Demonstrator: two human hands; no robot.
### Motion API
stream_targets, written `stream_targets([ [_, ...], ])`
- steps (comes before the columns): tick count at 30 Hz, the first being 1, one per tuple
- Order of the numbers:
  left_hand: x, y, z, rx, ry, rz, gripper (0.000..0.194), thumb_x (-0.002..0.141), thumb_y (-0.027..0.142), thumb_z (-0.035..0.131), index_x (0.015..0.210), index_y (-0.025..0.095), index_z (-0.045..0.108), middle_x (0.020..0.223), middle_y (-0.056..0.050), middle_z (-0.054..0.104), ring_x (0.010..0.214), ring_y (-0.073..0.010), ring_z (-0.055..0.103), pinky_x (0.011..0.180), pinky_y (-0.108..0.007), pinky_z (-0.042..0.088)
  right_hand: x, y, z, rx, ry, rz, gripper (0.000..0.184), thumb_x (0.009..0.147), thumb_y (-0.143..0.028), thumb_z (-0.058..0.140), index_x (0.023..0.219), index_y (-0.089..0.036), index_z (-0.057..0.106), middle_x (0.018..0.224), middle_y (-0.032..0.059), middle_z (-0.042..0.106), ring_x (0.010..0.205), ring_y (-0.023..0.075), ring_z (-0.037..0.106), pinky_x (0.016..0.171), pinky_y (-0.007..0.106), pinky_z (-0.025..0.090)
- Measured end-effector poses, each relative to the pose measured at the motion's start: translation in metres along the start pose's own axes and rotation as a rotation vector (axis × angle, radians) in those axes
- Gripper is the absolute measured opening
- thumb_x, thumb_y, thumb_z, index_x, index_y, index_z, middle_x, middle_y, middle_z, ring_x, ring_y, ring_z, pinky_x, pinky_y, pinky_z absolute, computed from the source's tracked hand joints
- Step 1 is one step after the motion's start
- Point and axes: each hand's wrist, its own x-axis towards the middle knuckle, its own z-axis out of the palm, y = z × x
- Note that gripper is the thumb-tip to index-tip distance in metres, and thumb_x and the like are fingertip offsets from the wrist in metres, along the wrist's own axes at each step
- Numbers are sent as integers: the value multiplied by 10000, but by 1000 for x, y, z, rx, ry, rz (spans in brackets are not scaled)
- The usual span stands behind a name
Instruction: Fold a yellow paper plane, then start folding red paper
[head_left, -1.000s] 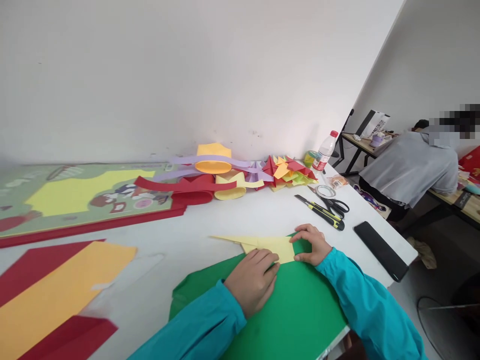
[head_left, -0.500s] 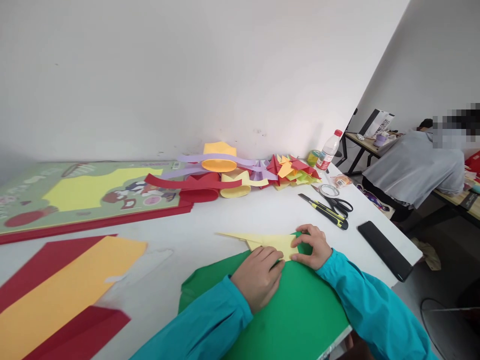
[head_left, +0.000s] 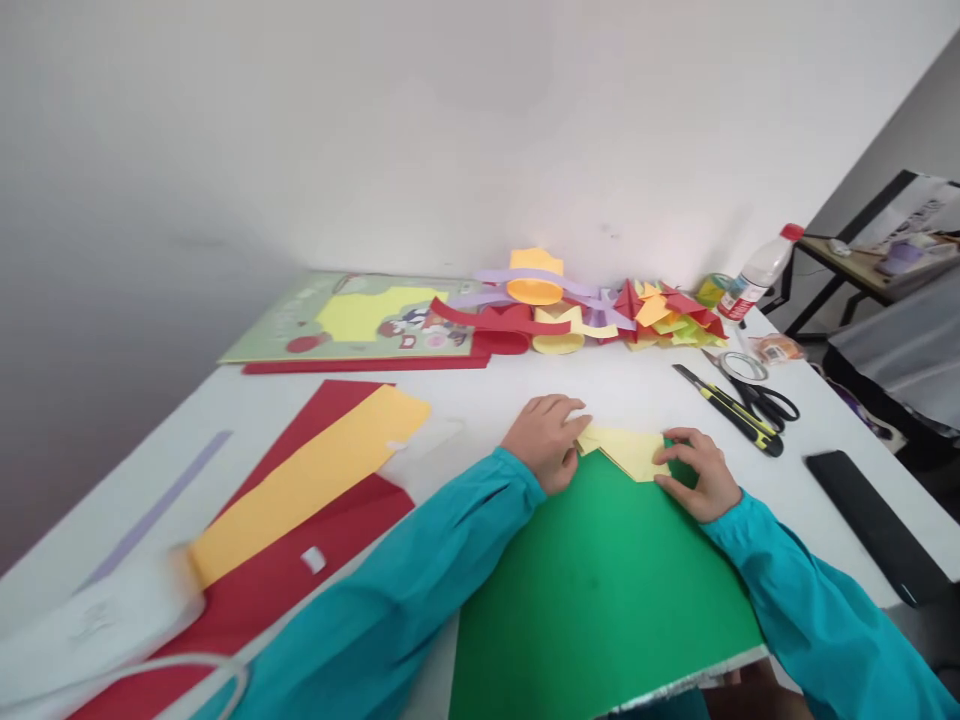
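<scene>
A pale yellow folded paper [head_left: 634, 455] lies over the far edge of a green sheet [head_left: 600, 590]. My left hand [head_left: 544, 442] has its fingers closed on the paper's narrow left end, hiding that tip. At the wider right end, my right hand [head_left: 699, 474] grips the edge between curved fingers and thumb. A fold line and a slanted lower edge show on the paper between the two hands.
Right of my hands lie a utility knife [head_left: 731, 412], scissors [head_left: 772, 403], a tape roll [head_left: 743, 367] and a black phone-like slab [head_left: 874, 520]. A bottle [head_left: 757, 275] and paper crafts [head_left: 667, 312] stand by the wall. Red and orange sheets [head_left: 315, 480] lie left.
The view has swung left, showing more of the table there. My left hand has slid from the paper's middle to its narrow left end. My right hand keeps its hold on the right edge.
</scene>
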Motion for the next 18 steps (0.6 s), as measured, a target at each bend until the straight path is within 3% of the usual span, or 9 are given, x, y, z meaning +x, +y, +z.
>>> stream_targets([
  [3, -8, -11, 5, -33, 9, -59, 339, 657, 133, 503, 973, 140, 625, 989, -123, 637, 911, -271, 550, 774, -436, 437, 11, -7, 1, 60, 77, -35, 229, 752, -374, 590, 935, -238, 610, 1057, 82, 549, 987, 249, 516, 843, 437, 409],
  [6, -14, -12, 11, -59, 60, -81, 269, 753, 123, 451, 954, 144, 628, 889, -99, 658, 822, -230, 573, 716, -384, 462, 29, -24, -2, 87, 240, -18, 225, 772, -364, 570, 943, -219, 580, 1051, 93, 539, 994, 254, 507, 854, 451, 411],
  [10, -19, -14, 10, -96, 171, -136, 253, 853, 166, 402, 998, 124, 606, 900, -113, 642, 817, -192, 592, 711, -326, 500, 48, -55, -11, 122, 480, -53, 174, 796, -287, 546, 954, -218, 567, 1034, 92, 535, 1001, 245, 505, 855, 448, 422],
  [12, -21, -15, 6, -156, 228, -184, 246, 872, 174, 408, 1040, 130, 583, 923, -101, 630, 834, -158, 603, 710, -268, 514, 51, -71, -12, 209, 579, -85, 128, 793, -231, 554, 919, -214, 567, 923, 72, 555, 892, 214, 540, 779, 397, 455],
  [13, -22, -15, 4, -235, 266, -233, 232, 869, 176, 434, 1047, 146, 579, 934, -88, 627, 835, -145, 607, 707, -246, 517, 51, -78, -10, 279, 518, -109, 94, 799, -206, 546, 889, -213, 570, 843, 55, 569, 807, 191, 551, 706, 355, 466],
  [15, -22, -15, 0, -348, 333, -323, 221, 857, 178, 474, 1053, 169, 577, 947, -71, 622, 835, -135, 613, 702, -229, 523, 51, -92, -2, 447, 252, -119, 74, 823, -203, 517, 811, -210, 589, 700, 22, 575, 657, 152, 547, 591, 294, 460],
  [18, -21, -13, -4, -409, 380, -370, 230, 843, 175, 495, 1057, 178, 580, 932, -63, 619, 827, -141, 615, 696, -242, 529, 57, -103, 17, 750, -1, 125, 179, 828, -336, 519, 829, -191, 623, 638, 15, 617, 517, 122, 550, 481, 253, 450],
])
